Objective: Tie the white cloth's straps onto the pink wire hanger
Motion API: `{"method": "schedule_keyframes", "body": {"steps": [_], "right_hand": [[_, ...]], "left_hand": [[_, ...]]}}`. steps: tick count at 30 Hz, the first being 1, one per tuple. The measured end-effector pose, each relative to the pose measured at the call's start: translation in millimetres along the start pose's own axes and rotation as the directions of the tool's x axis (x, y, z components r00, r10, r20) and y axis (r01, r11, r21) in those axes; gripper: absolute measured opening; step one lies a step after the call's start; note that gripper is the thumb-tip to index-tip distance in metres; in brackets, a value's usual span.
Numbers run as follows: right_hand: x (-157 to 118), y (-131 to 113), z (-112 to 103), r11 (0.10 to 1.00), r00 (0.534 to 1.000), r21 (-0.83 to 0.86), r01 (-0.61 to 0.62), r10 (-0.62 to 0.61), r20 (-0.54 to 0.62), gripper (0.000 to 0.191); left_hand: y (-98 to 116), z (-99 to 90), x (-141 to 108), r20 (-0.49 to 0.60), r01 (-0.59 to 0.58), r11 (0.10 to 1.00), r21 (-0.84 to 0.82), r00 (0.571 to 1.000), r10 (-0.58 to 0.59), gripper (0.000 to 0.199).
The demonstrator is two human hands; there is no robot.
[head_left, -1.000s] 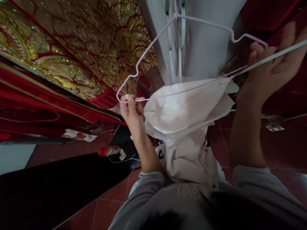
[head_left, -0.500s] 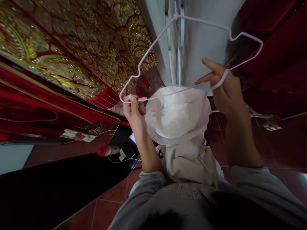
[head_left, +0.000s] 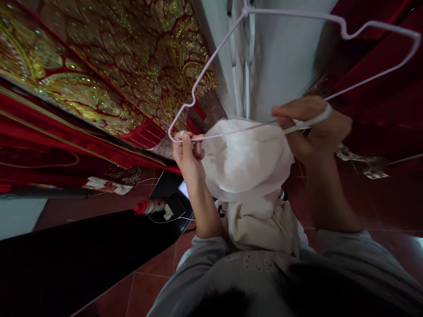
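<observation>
The person wears a muted grey shirt (head_left: 244, 286) with 2 loose, short sleeves (head_left: 209, 247) ending near the elbows. Across its front is a print (head_left: 254, 263) with at least 2 pale rectangular panels, flecked with small dark marks. 1 finger of the left hand (head_left: 189, 154) bears a white patch, too small to identify.

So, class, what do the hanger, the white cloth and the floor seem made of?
Hanger: probably plastic-coated wire, smooth; thin, evenly pink bends. White cloth: thin matte fabric, softly draping; fibre unclear. Floor: likely ceramic tile, faintly glossy; straight joints.
</observation>
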State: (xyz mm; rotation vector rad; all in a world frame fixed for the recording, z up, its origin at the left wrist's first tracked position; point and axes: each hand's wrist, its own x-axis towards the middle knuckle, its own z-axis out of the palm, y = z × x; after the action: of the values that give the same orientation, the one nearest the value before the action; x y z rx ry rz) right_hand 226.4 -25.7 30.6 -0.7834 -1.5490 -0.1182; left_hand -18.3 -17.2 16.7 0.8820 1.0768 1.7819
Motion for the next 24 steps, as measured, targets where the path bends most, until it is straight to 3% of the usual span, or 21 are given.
{"method": "schedule_keyframes", "body": {"steps": [3,6,10,14,16,18,21,24], "right_hand": [[0,2,-1,0.999,0.985,-0.037,-0.032,0.037,0.167,0.021],[-1,8,-1,1.0,0.988,-0.022,-0.015,0.018,0.153,0.013],[-4,12,-2,0.999,0.984,-0.033,-0.015,0.02,0.175,0.012],[-2,14,-5,0.999,0.983,-0.023,-0.022,0.026,0.184,0.013],[-2,15,-5,0.999,0.984,-0.016,-0.031,0.033,0.177,0.013],[-4,16,-2,0.998,0.982,-0.022,-0.058,0.061,0.179,0.012],[-8,15,4,0.994,0.978,-0.048,-0.099,0.106,0.177,0.009],[-12,13,10,0.992,0.98,-0.064,-0.109,0.118,0.158,0.009]], "left_hand": [[1,-3.3,0,0.039,-0.079,0.997,-0.024,0.996,0.079,0.026],[0,-7.3,-1,0.06,-0.136,0.99,-0.033,0.989,0.138,0.027],[-2,-17.8,4,-0.102,-0.213,0.977,0.012,0.972,0.213,0.019],[4,-38.1,21,-0.176,-0.353,0.919,0.174,0.908,0.381,0.027],[11,-47.7,32,-0.12,-0.462,0.868,0.183,0.866,0.486,0.024],[20,-52.4,41,0.035,-0.501,0.853,0.144,0.864,0.502,0.026],[34,-45.3,45,0.352,-0.418,0.893,0.165,0.871,0.343,0.047],[46,-26.2,43,0.376,-0.378,0.897,0.232,0.885,0.276,0.026]]}}
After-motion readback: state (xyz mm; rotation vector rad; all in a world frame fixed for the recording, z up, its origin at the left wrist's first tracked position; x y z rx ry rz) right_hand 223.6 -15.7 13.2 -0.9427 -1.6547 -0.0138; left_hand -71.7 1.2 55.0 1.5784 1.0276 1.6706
